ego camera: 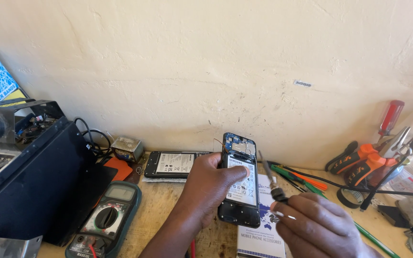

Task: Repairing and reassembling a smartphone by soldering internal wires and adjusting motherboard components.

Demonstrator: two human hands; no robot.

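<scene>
My left hand (pixel 211 184) grips an opened dark phone (pixel 239 210) with its back cover off, thumb pressed on the white-labelled battery (pixel 243 184). The phone stands tilted up over the wooden bench. My right hand (pixel 314 224) holds a small screwdriver (pixel 269 179) by its black knurled handle, tip pointing up beside the phone's right edge. Whether the tip touches the phone I cannot tell.
A second opened phone (pixel 173 164) lies flat by the wall. A green multimeter (pixel 108 217) and a black box (pixel 34 186) sit at left. A white-and-blue accessory package (pixel 264 239) lies under the phone. Orange pliers (pixel 359 162), screwdrivers and cables crowd the right.
</scene>
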